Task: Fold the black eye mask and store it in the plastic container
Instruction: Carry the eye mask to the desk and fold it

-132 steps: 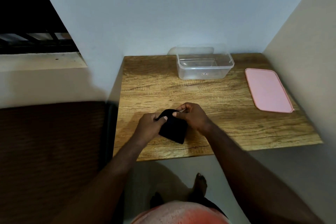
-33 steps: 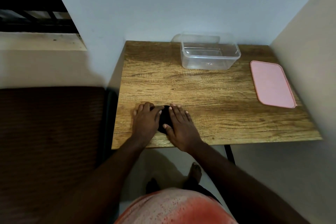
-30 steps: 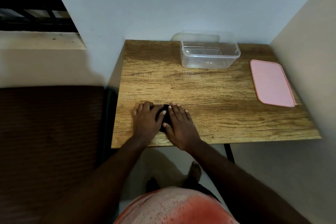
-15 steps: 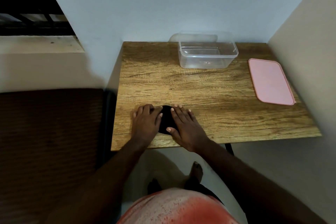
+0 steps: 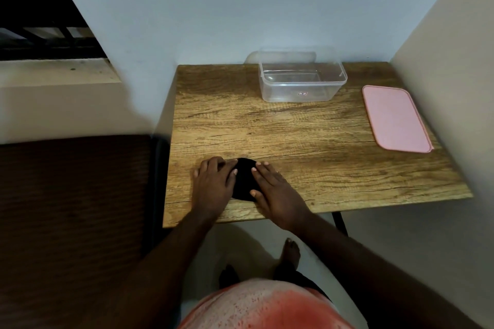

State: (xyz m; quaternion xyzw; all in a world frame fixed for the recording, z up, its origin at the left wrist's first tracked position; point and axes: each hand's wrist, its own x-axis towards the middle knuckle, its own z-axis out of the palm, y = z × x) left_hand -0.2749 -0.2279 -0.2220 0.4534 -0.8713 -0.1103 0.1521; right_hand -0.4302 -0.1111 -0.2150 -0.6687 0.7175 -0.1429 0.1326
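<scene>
The black eye mask [image 5: 243, 178] lies folded into a small dark pad on the wooden table [image 5: 307, 136], near its front left edge. My left hand [image 5: 213, 184] rests flat on the mask's left side, fingers spread. My right hand [image 5: 275, 189] lies flat on its right side, fingers spread too. Only the mask's middle strip shows between the two hands. The clear plastic container [image 5: 300, 80] stands open and empty at the back of the table, well beyond both hands.
A pink lid [image 5: 395, 118] lies flat at the table's right side by the wall. Walls close the table in at the back and right. A dark brown surface [image 5: 72, 208] sits to the left of the table. My bare feet show below the front edge.
Earlier both hands held the mask up and folded it; it now lies on the table under flat palms. Over the last second my right hand slid slightly rightward, uncovering more of the mask.
</scene>
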